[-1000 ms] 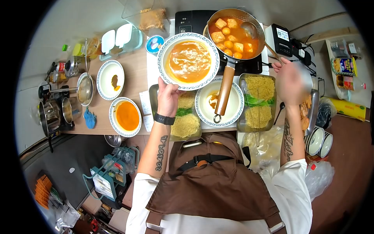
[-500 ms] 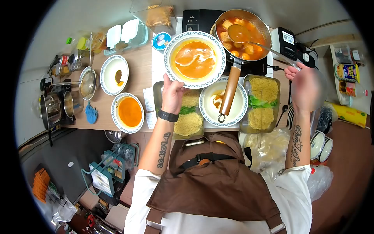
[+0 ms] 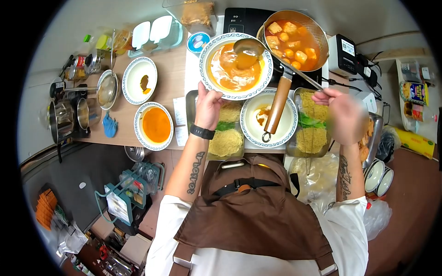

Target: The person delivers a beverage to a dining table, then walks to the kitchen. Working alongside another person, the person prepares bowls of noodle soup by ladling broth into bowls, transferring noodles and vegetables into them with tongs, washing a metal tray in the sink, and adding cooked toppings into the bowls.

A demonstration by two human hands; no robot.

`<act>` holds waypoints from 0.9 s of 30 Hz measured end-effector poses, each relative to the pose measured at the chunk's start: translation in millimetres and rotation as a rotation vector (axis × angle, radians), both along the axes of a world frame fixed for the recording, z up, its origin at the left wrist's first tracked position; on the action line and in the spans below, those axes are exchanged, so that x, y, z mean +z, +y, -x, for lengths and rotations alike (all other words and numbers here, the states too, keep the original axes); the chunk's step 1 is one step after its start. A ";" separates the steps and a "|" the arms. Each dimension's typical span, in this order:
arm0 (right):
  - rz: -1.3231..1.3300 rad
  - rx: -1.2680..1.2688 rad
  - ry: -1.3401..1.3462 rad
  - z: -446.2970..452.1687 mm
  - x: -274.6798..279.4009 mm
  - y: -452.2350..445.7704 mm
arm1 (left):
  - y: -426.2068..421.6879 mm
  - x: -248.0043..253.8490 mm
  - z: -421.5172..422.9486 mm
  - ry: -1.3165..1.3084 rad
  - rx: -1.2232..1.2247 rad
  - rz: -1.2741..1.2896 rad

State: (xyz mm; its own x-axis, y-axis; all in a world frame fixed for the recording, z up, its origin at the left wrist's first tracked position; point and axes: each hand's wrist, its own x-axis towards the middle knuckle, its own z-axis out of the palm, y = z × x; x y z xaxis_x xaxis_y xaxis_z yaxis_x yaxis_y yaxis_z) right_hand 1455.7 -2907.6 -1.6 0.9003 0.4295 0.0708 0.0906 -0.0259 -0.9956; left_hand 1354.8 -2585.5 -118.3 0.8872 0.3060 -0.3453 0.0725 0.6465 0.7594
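My left hand (image 3: 209,106) grips the near rim of a patterned white bowl (image 3: 205,83) with orange broth and pale streaks in it. Over that bowl is the bowl of a metal ladle (image 3: 249,48), brown-orange broth inside it. The ladle's long handle runs to my right hand (image 3: 343,112), whose fingers are closed around its end. Beside the bowl stands a saucepan (image 3: 271,20) of red-orange soup with tofu pieces and round balls. Its wooden handle (image 3: 280,103) reaches toward me, above a second patterned bowl (image 3: 248,131) with a little sauce and cream at the bottom.
Metal trays of noodles and greens (image 3: 226,142) (image 3: 312,141) flank the second bowl. On the left are a bowl of orange soup (image 3: 155,126), a bowl with dark paste (image 3: 134,76) and a strainer (image 3: 107,89). The saucepan stands on a black induction cooker (image 3: 237,23).
The ladle has moved left from over the saucepan to over the bowl in my left hand. My right hand has come left and slightly down with it. My left hand keeps its hold.
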 end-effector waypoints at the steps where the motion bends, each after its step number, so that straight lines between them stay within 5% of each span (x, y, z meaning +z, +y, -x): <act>1: 0.034 0.043 -0.077 0.4 -0.6 -3.7 | 0.2 1.4 0.5 0.001 -0.006 -0.007; 7: 0.062 -0.039 -0.329 4.7 -14.2 -50.6 | -0.9 14.8 8.4 0.034 0.091 -0.034; 13: -0.026 -0.365 -0.125 -34.5 -68.7 -71.0 | 17.1 27.7 50.9 0.033 0.162 0.022; 27: -0.261 -0.587 0.372 8.6 -112.9 -30.7 | 123.9 47.7 206.1 0.055 0.486 -0.094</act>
State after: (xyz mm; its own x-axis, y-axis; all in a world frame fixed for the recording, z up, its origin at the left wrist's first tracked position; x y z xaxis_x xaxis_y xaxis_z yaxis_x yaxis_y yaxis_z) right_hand 1447.2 -2938.3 -114.6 0.9609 -0.1190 -0.2500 -0.2100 0.2752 -0.9382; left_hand 1148.8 -2461.6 -70.6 0.6157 0.7117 -0.3382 -0.1787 0.5442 0.8197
